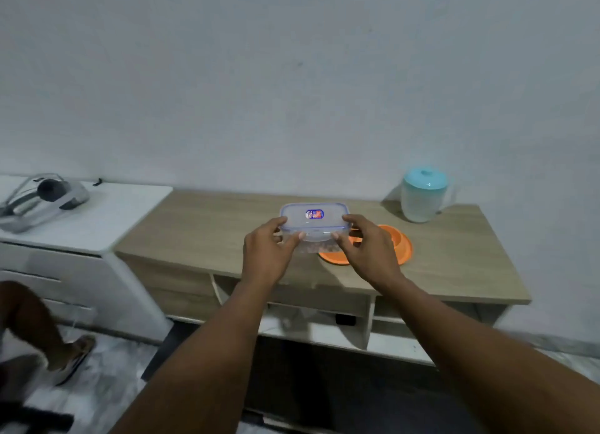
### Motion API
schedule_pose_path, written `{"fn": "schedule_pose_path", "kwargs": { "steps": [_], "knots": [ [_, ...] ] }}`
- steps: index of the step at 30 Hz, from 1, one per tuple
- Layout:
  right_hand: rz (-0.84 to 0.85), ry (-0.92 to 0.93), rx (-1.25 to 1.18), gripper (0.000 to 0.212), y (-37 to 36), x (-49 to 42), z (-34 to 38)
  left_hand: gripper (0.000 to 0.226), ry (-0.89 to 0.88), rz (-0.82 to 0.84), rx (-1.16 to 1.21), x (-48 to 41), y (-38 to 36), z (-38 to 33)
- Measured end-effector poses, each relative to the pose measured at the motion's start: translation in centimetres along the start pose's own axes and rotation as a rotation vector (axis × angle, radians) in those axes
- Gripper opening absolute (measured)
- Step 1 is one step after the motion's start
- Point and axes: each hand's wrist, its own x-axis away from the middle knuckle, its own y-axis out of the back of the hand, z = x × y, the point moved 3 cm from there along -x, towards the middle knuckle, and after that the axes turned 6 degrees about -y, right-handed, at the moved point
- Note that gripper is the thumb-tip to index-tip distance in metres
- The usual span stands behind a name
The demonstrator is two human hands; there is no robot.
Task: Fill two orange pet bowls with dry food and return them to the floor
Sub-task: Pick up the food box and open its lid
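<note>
Between left hand (267, 251) and right hand (370, 251); container (314, 223)

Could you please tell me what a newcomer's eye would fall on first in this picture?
First, the clear container with a blue-rimmed lid, held at centre between the left grip and the right grip over the wooden table. Just right of it, bright orange bowls lie on the table, partly hidden by the right grip; a teal-lidded pitcher stands at the table's far right, by the wall.
</note>
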Motion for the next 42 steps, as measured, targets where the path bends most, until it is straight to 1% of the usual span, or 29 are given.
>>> {"fn": "schedule_pose_path", "kwargs": {
  "steps": [3,6,12,18,22,25,27,28,30,32,33,34,35,39,42],
  "knots": [
    [-0.008,-0.054,0.004,0.047,-5.0,-4.0,-0.3,0.052,0.032,0.043,0.02,-5.6,-0.1,4.2],
    [0.007,-0.145,0.004,0.044,-9.8,-7.1,-1.7,0.051,0.062,0.11,0.006,-10.2,-1.1,8.7],
    [0.028,-0.297,0.026,0.039,-17.0,-9.6,-4.9,0.046,0.114,0.253,-0.033,-15.2,-3.1,16.6],
    [0.07,-0.335,0.054,0.037,-19.9,-9.8,-6.2,0.046,0.136,0.345,-0.093,-16.8,-4.0,20.0],
    [0.086,-0.356,0.075,0.032,-21.0,-9.0,-7.0,0.043,0.203,0.375,-0.078,-16.5,-4.8,22.1],
    [0.083,-0.373,0.061,0.027,-21.3,-8.6,-7.0,0.029,0.206,0.352,-0.074,-16.1,-4.8,22.9],
    [0.093,-0.429,0.017,0.024,-21.2,-8.9,-6.5,0.03,0.195,0.319,-0.047,-16.3,-4.7,23.0],
    [0.1,-0.492,-0.011,0.025,-21.2,-9.4,-6.5,0.033,0.227,0.313,-0.035,-16.6,-4.8,23.2],
    [0.109,-0.686,-0.039,0.033,-21.1,-11.2,-7.0,0.038,0.417,0.361,0.061,-17.4,-5.3,23.9],
    [0.186,-0.875,-0.053,0.038,-21.2,-13.1,-7.8,0.041,0.657,0.487,0.223,-18.1,-6.0,24.6],
    [0.252,-0.934,-0.058,0.036,-21.3,-13.9,-8.0,0.041,0.746,0.557,0.277,-18.4,-6.1,24.8],
    [0.307,-0.975,-0.068,0.034,-21.3,-14.7,-8.1,0.041,0.799,0.611,0.303,-18.7,-6.3,25.1],
    [0.34,-1.012,-0.077,0.033,-21.3,-15.3,-8.3,0.04,0.827,0.645,0.311,-19.1,-6.4,25.4],
    [0.366,-1.092,-0.132,0.021,-21.2,-16.3,-8.6,0.031,0.875,0.741,0.307,-20.2,-6.8,26.3],
    [0.417,-1.122,-0.158,0.022,-21.3,-16.2,-8.8,0.025,0.897,0.811,0.29,-20.9,-6.9,26.5]
  ]
}}
